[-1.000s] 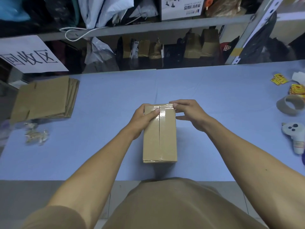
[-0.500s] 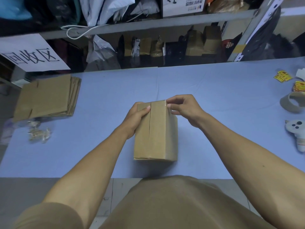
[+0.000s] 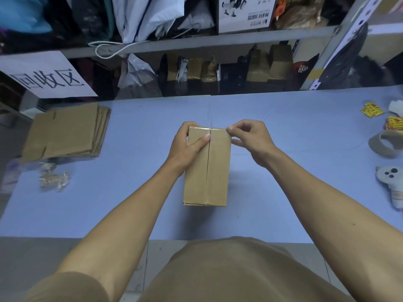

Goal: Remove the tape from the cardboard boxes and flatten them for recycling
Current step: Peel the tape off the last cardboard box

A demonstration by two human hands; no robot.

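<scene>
Filling the bottom of the view, a tan shirt (image 3: 229,275) hides the near tabletop edge at its middle, and both forearms reach forward over it. On the blue tabletop (image 3: 294,192), near the middle and closer to the near edge, lies a closed box (image 3: 207,168) with its long side running away from the person and a seam down its top. The left hand (image 3: 187,144) grips the box's far left corner, thumb laid across the top beside the seam and fingers wrapped over the far end, where they go out of sight. The right hand (image 3: 248,138) pinches at the box's far right corner with thumb and forefinger; whether a tape end sits between them is too small to tell. A strip of tape (image 3: 205,128) glints along the far top edge.

Toward the left edge lies a stack (image 3: 65,131) of flattened boxes, with crumpled clear tape scraps (image 3: 53,178) just nearer, blurred. At the right edge, a cardboard ring (image 3: 385,146) and a white controller (image 3: 392,184) are partly cut off, with yellow stickers (image 3: 371,110) farther back. Behind the far edge stand shelves (image 3: 196,40) crowded with dark, indistinct bags, and a paper sign (image 3: 45,77) hangs at the left.
</scene>
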